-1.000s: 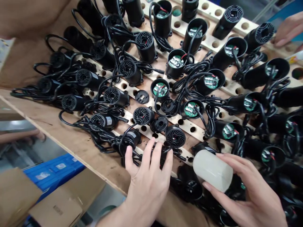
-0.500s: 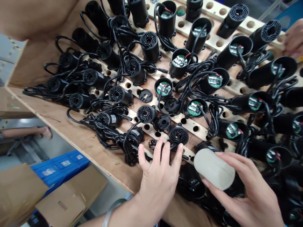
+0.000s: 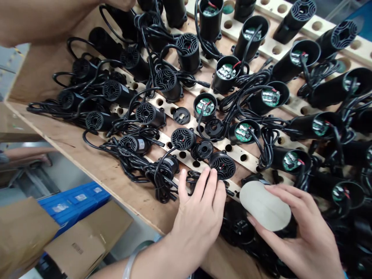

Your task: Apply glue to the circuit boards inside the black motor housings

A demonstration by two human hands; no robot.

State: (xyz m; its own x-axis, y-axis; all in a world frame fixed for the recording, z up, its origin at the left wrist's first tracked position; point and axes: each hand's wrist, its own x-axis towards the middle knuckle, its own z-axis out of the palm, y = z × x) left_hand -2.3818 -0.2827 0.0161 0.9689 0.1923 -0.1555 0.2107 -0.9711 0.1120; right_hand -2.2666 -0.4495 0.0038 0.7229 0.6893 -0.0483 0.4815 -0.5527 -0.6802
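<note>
Currently, the right hand (image 3: 305,232) grips a pale cylinder (image 3: 265,206) just left of its palm.
Farther left, the left hand (image 3: 200,215), unclenched, spreads over a coiled cable (image 3: 193,177) (touch is hard to tell), with a patterned black tube (image 3: 222,165) just beyond it.

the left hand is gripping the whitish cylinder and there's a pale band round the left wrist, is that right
Wrong hand: the head view shows the right hand gripping the whitish cylinder. The pale band is indeed round the left wrist.
</note>
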